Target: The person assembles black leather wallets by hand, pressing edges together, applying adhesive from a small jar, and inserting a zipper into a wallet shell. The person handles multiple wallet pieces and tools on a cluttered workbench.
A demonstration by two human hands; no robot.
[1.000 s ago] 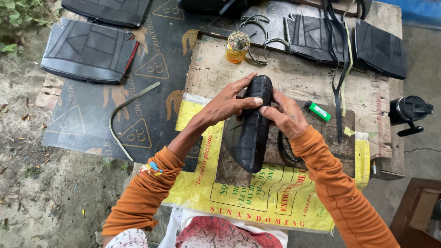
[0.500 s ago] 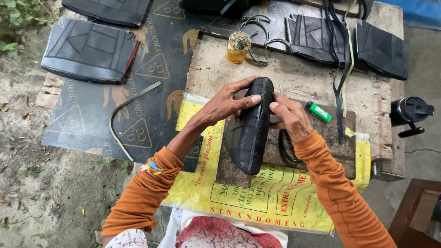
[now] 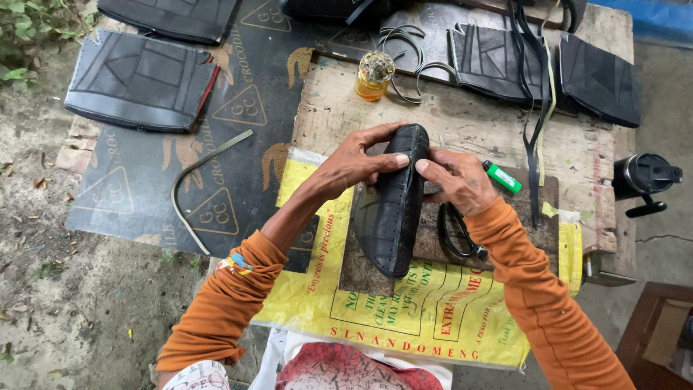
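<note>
Right in the middle, a black folded rubber piece (image 3: 393,209) with rows of punched holes along its edge stands on its side, its far end raised between both hands and its near end resting on a dark board (image 3: 433,245) on the worktop (image 3: 462,130). The left hand (image 3: 354,162) comes in from the left, thumb stretched across the top of the piece, fingers wrapped on its side: that grip is closed on the rubber. The right hand (image 3: 462,180) meets it from the other side, thumb and fingertips pinching the upper edge, grip tight on the same piece.

Just beside the right hand lies a green lighter (image 3: 502,177). Below the right wrist, a pair of black-handled scissors (image 3: 458,235) sits on the board. Under the board is a yellow printed sack (image 3: 375,310), spread over the near edge of the worktop.

Further out, a small glass jar of amber liquid (image 3: 374,76) stands on the wooden top, with curved metal strips (image 3: 408,43) just behind it. Black stitched rubber panels (image 3: 498,61) lie along the far side, thin black straps (image 3: 530,108) draped across them. Off to the left, another black panel (image 3: 137,83) rests on a dark printed sheet (image 3: 238,144), with a bent strip (image 3: 195,180) near it. A black flask (image 3: 642,177) stands at the right edge.
</note>
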